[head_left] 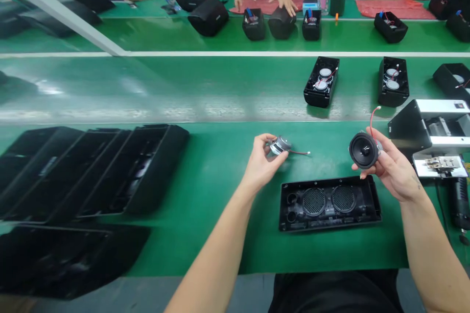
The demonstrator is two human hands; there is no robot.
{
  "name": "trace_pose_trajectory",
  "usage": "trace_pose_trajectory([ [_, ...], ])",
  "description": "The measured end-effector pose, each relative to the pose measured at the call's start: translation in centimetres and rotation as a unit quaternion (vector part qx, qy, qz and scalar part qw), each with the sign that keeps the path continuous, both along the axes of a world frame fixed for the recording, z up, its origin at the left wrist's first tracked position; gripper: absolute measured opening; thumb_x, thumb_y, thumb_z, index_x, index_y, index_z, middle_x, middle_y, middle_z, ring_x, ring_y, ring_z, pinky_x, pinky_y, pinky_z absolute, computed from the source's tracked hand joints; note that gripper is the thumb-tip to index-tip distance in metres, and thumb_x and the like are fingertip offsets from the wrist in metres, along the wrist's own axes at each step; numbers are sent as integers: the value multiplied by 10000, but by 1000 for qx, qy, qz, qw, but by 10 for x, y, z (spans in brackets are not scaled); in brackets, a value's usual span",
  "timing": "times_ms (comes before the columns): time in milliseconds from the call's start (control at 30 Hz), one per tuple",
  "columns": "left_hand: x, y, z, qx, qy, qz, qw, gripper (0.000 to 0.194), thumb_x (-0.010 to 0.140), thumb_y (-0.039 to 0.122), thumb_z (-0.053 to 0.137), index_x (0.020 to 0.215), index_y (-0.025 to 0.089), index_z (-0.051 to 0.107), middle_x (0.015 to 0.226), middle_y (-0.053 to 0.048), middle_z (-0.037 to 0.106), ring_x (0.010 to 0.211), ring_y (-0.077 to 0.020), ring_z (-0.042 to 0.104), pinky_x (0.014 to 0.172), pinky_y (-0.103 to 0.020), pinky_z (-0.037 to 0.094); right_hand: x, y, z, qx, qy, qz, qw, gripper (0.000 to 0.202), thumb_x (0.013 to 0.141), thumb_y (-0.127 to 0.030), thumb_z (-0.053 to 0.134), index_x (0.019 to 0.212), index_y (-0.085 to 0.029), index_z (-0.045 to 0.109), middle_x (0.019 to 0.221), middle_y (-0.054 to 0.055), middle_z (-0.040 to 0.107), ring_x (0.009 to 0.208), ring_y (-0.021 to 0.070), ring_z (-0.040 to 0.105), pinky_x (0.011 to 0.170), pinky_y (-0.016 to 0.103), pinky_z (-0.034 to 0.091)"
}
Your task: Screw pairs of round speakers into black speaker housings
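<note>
One speaker (363, 150) is black, its wire (371, 121) red, the table (213, 171) green.

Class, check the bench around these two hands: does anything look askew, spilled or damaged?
Nothing stands out: the left hand holds one speaker, the right hand another speaker, and the black housing lies flat. The dark shells at far left are blurred, so I cannot judge damage there.

Black-coned speaker (363, 150) held face-on; silver driver (280, 145) held tilted; black casing (328, 208) flat, hollow side up.
</note>
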State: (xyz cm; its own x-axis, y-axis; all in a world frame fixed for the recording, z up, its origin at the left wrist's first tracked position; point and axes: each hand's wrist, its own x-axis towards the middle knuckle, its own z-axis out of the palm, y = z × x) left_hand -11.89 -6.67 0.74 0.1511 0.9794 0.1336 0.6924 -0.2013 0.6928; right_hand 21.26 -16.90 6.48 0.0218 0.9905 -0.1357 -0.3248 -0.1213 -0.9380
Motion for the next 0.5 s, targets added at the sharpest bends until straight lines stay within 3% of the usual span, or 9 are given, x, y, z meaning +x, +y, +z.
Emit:
trace_pose_trajectory([
  [100, -5, -21, -5, 10, 29, 14, 999, 534, 873, 373, 670, 1371, 256, 513, 1351, -121, 691, 1230, -304, 703, 1078, -500, 605, 0, -3, 3, 43, -41, -13, 998, 652, 860, -579, 937, 1409, -288, 740, 944, 26, 766, 650, 126, 659, 580, 253, 588],
  [200, -12, -34, 1, 16, 74, 17, 997, 474, 917, 404, 660, 1356, 240, 588, 1402, -143, 688, 1335, -366, 610, 1183, -577, 513, 2, -6, 9, 73, -81, -9, 994, 520, 856, -490, 961, 1303, -270, 813, 1009, 41, 781, 636, 90, 590, 590, 225, 584],
  [400, -21, -36, 5, -8, 134, 37, 990, 423, 896, 468, 667, 1213, 189, 684, 1377, -201, 665, 1331, -422, 586, 1128, -623, 531, 1, -23, 26, 81, -242, 43, 966, 432, 939, -334, 870, 1358, -306, 768, 1325, 75, 759, 1009, 176, 729, 696, 205, 641],
  [500, -22, -36, 11, -25, 136, 34, 990, 453, 892, 483, 641, 1209, 169, 714, 1249, -185, 708, 1208, -389, 669, 1058, -580, 593, -2, -35, 33, 99, -339, 98, 931, 392, 995, -272, 769, 1382, -319, 728, 1373, 61, 717, 820, 109, 669, 643, 193, 607],
])
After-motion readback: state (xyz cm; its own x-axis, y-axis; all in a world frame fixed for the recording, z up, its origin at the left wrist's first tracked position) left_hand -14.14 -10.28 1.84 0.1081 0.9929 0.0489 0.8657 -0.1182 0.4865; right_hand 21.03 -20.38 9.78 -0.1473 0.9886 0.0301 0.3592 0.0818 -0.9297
